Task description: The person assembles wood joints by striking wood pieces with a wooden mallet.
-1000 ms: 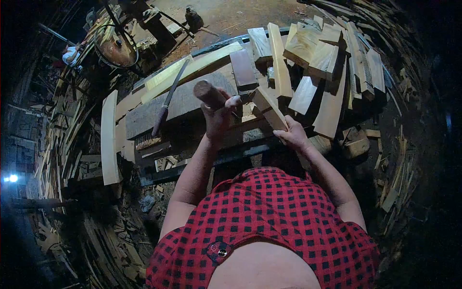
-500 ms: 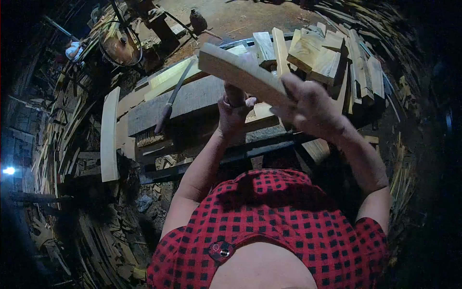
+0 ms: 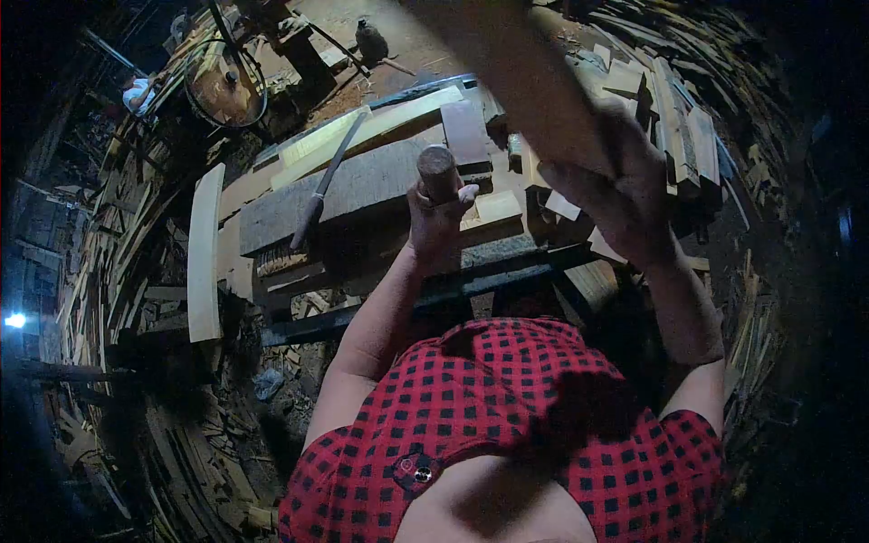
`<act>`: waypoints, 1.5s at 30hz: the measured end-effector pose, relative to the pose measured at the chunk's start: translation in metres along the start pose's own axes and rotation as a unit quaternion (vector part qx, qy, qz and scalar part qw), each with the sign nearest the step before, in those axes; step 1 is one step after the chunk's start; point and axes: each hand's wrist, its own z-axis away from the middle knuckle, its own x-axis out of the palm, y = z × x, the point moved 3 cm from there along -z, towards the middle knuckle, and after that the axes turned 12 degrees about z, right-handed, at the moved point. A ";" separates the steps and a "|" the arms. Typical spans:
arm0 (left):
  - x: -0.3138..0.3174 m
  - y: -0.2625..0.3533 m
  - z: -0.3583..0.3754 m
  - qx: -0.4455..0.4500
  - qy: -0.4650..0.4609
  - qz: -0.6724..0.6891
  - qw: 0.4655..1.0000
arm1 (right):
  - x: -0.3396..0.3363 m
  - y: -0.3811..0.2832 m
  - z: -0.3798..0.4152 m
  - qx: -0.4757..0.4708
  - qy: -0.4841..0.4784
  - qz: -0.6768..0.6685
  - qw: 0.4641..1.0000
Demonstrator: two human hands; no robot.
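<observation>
My left hand (image 3: 433,226) is closed around a round wooden handle (image 3: 437,170) and holds it upright over the workbench (image 3: 362,181). I cannot see what is at the handle's lower end. My right hand (image 3: 625,204) grips a pale wooden plank (image 3: 516,63), raised high and close to the camera. The plank is blurred and slants up to the left, hiding part of the stack behind it. Small pale wood blocks (image 3: 493,206) lie on the bench between my two hands.
A long metal tool (image 3: 321,185) lies slanted on the bench's dark board. A pale plank (image 3: 205,253) leans at the bench's left end. Cut wood pieces (image 3: 688,136) are stacked at the right. A round wheel-like machine (image 3: 222,86) stands at the back left, with scrap wood all around.
My right hand has picked a plank up off the bench and swung it high towards the camera. My left hand has stayed in place with the handle.
</observation>
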 end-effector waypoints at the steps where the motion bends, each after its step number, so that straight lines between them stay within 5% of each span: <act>1: 0.001 0.004 0.000 0.004 -0.009 -0.045 0.999 | -0.003 -0.002 0.001 -0.002 0.084 -0.098 0.992; 3: 0.003 0.008 -0.003 0.011 -0.018 -0.091 0.996 | 0.009 0.016 0.017 -0.015 0.061 0.032 0.998; 5: 0.003 0.009 0.001 0.164 0.007 -0.103 0.981 | 0.035 0.039 0.029 0.058 -0.143 -0.011 0.988; 6: -0.001 0.006 0.002 0.163 0.005 -0.102 0.981 | 0.028 0.040 0.030 0.065 -0.158 0.068 0.983; 8: -0.015 -0.008 0.007 -0.063 0.037 0.097 0.993 | 0.027 0.048 0.034 0.116 -0.146 0.035 0.982; 11: -0.020 0.003 0.012 -0.005 0.098 0.053 0.994 | 0.049 0.081 0.065 0.223 -0.109 -0.079 0.966; 15: -0.039 -0.014 0.014 0.102 0.209 0.131 0.964 | 0.089 0.128 0.127 0.295 -0.156 0.042 0.942; 19: -0.044 -0.001 0.004 0.069 0.286 0.148 0.944 | 0.117 0.165 0.166 0.321 -0.196 0.068 0.924; 31: -0.015 0.007 0.000 0.017 0.127 0.029 0.991 | 0.114 0.164 0.164 0.336 -0.220 0.064 0.914; 39: -0.007 0.003 -0.005 -0.022 0.094 0.069 0.993 | 0.108 0.154 0.152 0.344 -0.228 0.083 0.907; 41: -0.008 0.003 -0.007 -0.028 0.092 0.077 0.992 | 0.090 0.131 0.128 0.333 -0.171 0.082 0.924; 42: -0.007 0.005 -0.008 -0.018 0.065 0.053 0.996 | 0.076 0.113 0.108 0.254 -0.092 0.004 0.963; 45: 0.000 0.012 -0.007 -0.034 0.031 0.026 0.999 | 0.027 0.047 0.048 0.178 0.047 -0.151 0.971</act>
